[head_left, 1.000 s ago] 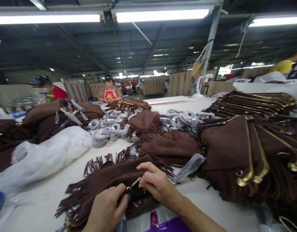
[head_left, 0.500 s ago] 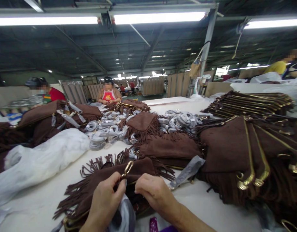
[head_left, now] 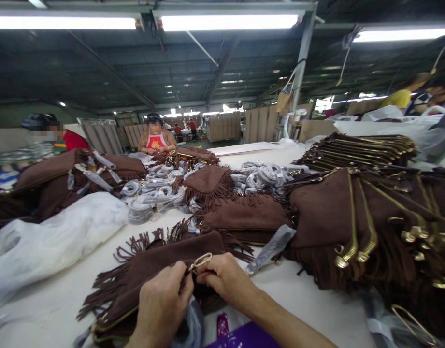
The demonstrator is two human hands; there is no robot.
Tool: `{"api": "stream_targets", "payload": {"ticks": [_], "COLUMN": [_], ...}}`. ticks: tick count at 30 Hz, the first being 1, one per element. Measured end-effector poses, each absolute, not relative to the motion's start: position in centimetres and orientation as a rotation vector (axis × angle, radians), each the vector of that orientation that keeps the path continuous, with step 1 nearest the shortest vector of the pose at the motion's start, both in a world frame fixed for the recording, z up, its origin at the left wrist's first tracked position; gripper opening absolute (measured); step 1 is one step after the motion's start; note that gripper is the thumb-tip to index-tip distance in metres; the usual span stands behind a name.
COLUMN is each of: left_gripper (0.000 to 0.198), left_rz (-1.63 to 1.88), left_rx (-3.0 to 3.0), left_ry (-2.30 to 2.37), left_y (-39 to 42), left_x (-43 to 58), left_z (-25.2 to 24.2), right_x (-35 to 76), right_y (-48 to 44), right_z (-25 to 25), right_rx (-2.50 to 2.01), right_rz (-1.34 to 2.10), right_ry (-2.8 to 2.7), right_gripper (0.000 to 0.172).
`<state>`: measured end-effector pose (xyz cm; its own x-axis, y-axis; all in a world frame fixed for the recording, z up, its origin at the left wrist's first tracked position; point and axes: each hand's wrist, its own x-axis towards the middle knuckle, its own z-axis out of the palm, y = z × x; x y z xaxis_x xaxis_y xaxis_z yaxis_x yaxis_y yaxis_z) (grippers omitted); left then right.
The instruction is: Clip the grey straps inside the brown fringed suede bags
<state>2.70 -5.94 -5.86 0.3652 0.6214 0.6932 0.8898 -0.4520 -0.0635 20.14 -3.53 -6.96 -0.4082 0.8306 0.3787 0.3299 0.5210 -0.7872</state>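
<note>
Left hand [head_left: 160, 307] and right hand [head_left: 225, 280] pinch gold clasp [head_left: 199, 262] between them, atop fringed suede bag [head_left: 153, 275] lying crosswise.

We've got both hands low and close together, fingertips nearly meeting. Our left hand [head_left: 160, 304] is curled with fingers pinched shut, and our right hand [head_left: 225, 279] pinches too, forearm angling off bottom right.

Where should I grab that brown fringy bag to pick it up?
Grip the fringed brown bag along its plain upper edge beside the gold clasp, coming from the near side, where the left hand and right hand pinch. The fringe on its far side hangs loose and would probably slip.
</note>
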Motion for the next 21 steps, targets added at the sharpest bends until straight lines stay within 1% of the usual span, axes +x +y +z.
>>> {"api": "stream_targets", "payload": {"ticks": [5,9,12,16,18,21], "left_gripper": [0.029,0.027,0.022,0.025,0.026,0.028], "left_rz": [-0.755,-0.68,-0.853,-1.187,-1.261,-1.228], "left_rx": [-2.192,-2.31,-2.53,-2.815,-2.843,-2.828], "left_ry": [-1.267,-1.336,-1.416,-1.642,-1.771,-1.85], "left_y": [-6.1,-6.1,-6.3,-6.2,-5.9,-5.3], "left_x": [3.2,3.3,3.5,4.0,4.1,3.8], "left_z": [-5.7,-6.0,-6.0,-5.2,-4.9,-5.1], "right_x": [20.3,20.4,20.5,20.6,20.5,20.3], "right_y": [-3.8,-3.7,-3.5,-3.2,-3.2,-3.3], "right_z": [-6.5,-6.6,-7.0,-7.5,-7.6,-7.4], "right_rx": [-0.987,-0.959,-0.93,-0.929,-0.937,-0.93], "right_rz": [0.881,0.879,0.86,0.803,0.766,0.795], "right_ry": [-1.867,-1.819,-1.819,-1.871,-1.896,-1.853], "right_gripper": [0.016,0.013,0.012,0.012,0.012,0.012]}}
